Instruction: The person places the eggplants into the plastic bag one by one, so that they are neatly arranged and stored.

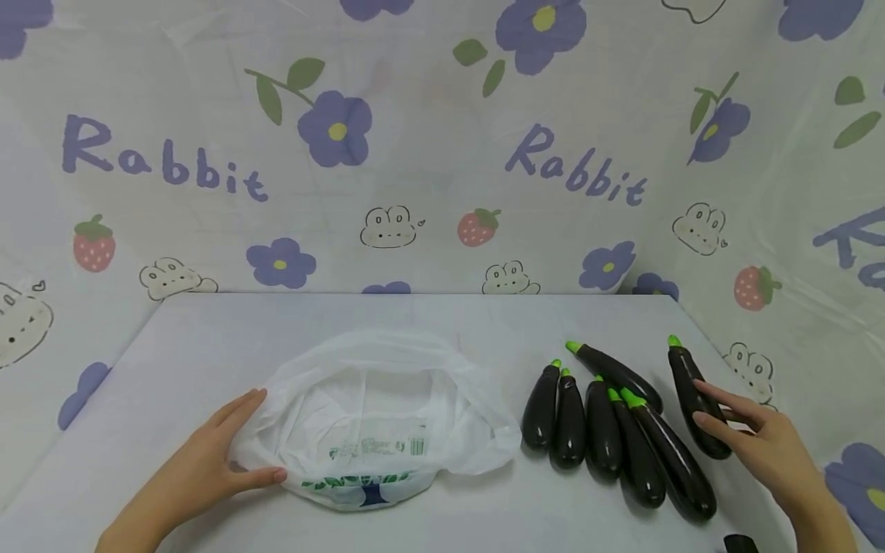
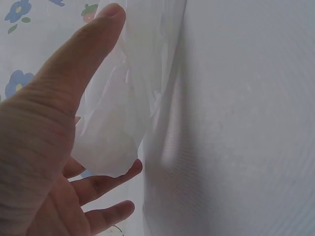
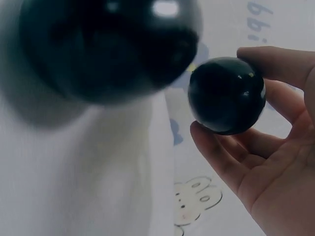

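My right hand (image 1: pixel 767 445) grips a glossy black eggplant (image 1: pixel 691 395) with a green stem, thumb on one side and fingers on the other. In the right wrist view its round end (image 3: pixel 226 96) shows between thumb and fingers. At the left edge of a white plastic bag (image 1: pixel 477 438) is my left hand (image 1: pixel 200 465), its thumb at the front and its other fingers toward the back. The left wrist view has the bag's thin film (image 2: pixel 115 132) between the spread thumb and the loosely bent fingers. The bag's mouth gapes toward me; green print and a barcode show.
Several more eggplants (image 1: pixel 603 434) lie in a cluster between the bag and my right hand, one slanting behind the others. A dark object (image 1: pixel 741 544) is cut off at the bottom right. A rabbit-print cloth (image 1: pixel 429 177) hangs behind the white table (image 1: pixel 228 330).
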Tool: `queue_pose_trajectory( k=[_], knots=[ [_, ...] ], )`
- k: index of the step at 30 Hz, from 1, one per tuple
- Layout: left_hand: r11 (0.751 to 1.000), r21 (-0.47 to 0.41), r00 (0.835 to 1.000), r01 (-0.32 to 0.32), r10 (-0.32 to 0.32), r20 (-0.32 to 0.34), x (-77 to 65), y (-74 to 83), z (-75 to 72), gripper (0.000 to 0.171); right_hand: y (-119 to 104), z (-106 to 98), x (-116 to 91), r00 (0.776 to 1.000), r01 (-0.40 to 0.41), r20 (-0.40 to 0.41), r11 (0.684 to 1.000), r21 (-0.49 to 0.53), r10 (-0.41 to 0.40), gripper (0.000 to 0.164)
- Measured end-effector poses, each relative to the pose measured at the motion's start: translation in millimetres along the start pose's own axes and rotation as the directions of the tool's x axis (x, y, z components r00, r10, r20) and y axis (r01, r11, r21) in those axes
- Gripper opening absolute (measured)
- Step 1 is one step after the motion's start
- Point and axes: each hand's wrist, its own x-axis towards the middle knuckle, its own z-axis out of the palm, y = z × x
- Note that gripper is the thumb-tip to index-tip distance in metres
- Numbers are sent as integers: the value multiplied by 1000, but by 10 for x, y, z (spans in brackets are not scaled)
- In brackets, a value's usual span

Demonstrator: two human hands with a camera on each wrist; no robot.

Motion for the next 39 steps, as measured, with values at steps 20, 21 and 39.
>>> queue_pose_trajectory(
  k=[20,21,39],
  knots=[
    [1000,16,1000,-9,10,-25,-3,-6,21,111,-280,153,-70,996,62,-72,994,91,-56,56],
    [1000,17,1000,-11,11,-27,-3,-4,20,111,-291,154,-73,996,61,-70,994,93,-55,57],
    [1000,2,1000,9,-9,-10,-5,35,-15,111,-491,279,-137,996,41,47,870,491,-73,53]
  ],
)
